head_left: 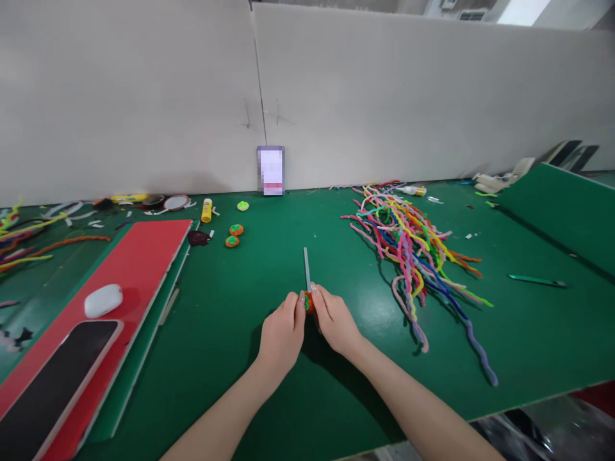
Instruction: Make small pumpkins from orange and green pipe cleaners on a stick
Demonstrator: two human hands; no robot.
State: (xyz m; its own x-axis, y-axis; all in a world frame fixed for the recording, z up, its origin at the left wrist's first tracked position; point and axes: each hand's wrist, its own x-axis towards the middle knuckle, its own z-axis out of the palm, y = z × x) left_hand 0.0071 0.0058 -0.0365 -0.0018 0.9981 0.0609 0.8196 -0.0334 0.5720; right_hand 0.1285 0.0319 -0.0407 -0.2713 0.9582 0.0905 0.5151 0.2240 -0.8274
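Small orange-and-green piece (309, 301) sitting between fingertips over middle of table (269, 262), partly hidden. Left hand (283, 328) and right hand (335, 323) meeting, clamping piece from opposite sides, probably for steadying something so small. Narrow grey strip (307, 267) projecting away from person; exact join hidden. Two orange-and-green discs (236, 229) lying close together farther left, seemingly kept out of hands' way. Pipe cleaners (408, 250) spreading at right, likely for easy reach. Lit screen (273, 168) leaning against wall (365, 109), presumably for hands-free viewing.
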